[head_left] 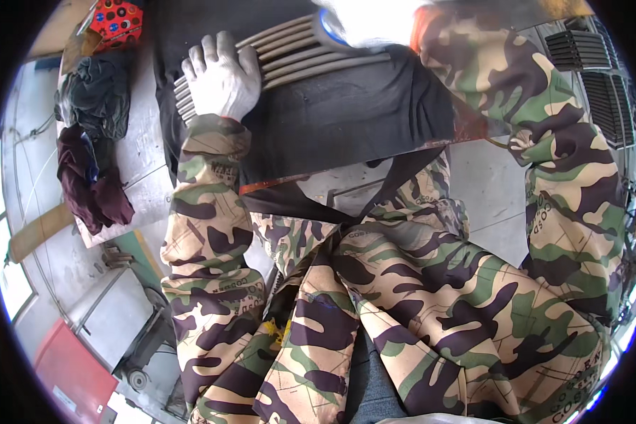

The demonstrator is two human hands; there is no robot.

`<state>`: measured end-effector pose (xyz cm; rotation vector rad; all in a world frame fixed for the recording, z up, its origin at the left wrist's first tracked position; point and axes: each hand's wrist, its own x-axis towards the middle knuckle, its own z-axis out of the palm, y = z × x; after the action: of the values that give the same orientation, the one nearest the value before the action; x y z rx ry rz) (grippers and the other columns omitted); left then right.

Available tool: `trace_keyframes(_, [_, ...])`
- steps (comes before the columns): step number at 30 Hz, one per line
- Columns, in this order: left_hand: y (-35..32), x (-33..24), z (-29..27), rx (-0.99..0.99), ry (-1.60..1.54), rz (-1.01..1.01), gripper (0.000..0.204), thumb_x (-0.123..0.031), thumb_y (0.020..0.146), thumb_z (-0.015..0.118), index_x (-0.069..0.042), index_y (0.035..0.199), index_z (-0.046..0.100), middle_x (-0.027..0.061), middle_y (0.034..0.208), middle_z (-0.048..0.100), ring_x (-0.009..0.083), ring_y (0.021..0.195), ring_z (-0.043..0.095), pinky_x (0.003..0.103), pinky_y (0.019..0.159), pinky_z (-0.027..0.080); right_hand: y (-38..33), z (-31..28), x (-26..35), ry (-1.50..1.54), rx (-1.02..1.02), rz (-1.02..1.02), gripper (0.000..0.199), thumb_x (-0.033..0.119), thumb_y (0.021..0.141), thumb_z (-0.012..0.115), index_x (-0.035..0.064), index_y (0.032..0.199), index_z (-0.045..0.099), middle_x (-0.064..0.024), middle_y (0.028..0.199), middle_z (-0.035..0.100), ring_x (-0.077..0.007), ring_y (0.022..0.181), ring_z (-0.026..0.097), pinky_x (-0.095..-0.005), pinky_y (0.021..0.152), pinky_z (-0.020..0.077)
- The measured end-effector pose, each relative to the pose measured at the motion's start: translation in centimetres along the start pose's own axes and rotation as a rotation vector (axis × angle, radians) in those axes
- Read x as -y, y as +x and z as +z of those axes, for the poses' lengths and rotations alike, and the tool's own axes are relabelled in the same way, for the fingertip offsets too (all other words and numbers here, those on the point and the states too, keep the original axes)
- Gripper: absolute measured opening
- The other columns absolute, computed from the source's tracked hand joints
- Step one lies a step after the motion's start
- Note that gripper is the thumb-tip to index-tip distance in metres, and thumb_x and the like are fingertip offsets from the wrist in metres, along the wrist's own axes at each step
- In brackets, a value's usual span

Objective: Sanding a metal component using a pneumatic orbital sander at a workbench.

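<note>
A row of slim, grey-brown metal rods (297, 68) lies side by side on a draped black cloth (346, 124). The white-gloved left hand (222, 85) rests palm-down across the rods' left part, its grip spread wide, clasping nothing visible. At the rods' right part, glare hides the right hand (383, 21); I cannot tell its grip.

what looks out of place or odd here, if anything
Mildly untidy: the maroon cloth and dark grey-green cloth lie crumpled at the left, unlike the roughly parallel grey rods under the left hand. Glare washes out the right hand, so I can't judge there.
</note>
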<state>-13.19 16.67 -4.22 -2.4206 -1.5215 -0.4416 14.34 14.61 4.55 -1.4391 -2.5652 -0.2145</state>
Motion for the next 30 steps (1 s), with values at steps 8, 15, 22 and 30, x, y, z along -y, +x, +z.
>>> trace_keyframes(8, [-2.5,-0.3,1.6,-0.195,-0.096,0.081,0.033,-0.024,0.09,0.06,0.003,0.109,0.062,0.019,0.106,0.062,0.0398,0.101,0.057,0.053,0.093,0.043,-0.1,1.9,0.4,0.073,0.027,-0.023,0.02,0.022,0.084,0.063,0.005,0.092,0.066,-0.02,0.089,0.065,-0.0375,0.086,0.067,-0.0506,0.073,0.055])
trace_keyframes(15, [-1.3,0.6,3.1,-0.178,-0.168,0.09,0.033,-0.023,0.092,0.063,0.002,0.114,0.062,0.02,0.112,0.064,0.0404,0.107,0.058,0.052,0.095,0.043,1.0,2.9,-0.4,0.062,-0.011,0.02,0.02,0.022,0.083,0.064,0.0054,0.093,0.066,-0.0199,0.091,0.066,-0.0387,0.086,0.067,-0.0513,0.072,0.0547])
trace_keyframes(22, [-2.1,-0.8,2.3,-0.249,-0.029,0.147,0.04,-0.027,0.091,0.06,0.003,0.117,0.067,0.0207,0.111,0.064,0.0397,0.104,0.058,0.052,0.095,0.043,1.1,2.6,-1.6,0.062,0.019,0.047,0.021,0.024,0.084,0.063,0.0043,0.092,0.065,-0.0212,0.09,0.065,-0.0404,0.084,0.065,-0.0521,0.074,0.0545])
trace_keyframes(30, [0.0,0.5,3.1,-0.196,-0.162,0.091,0.042,-0.027,0.091,0.062,0.002,0.121,0.063,0.0196,0.115,0.062,0.0398,0.108,0.058,0.052,0.095,0.043,1.8,2.0,-0.6,0.001,0.12,0.076,0.02,0.023,0.085,0.063,0.0055,0.096,0.066,-0.0193,0.092,0.065,-0.0382,0.089,0.066,-0.0502,0.077,0.0552])
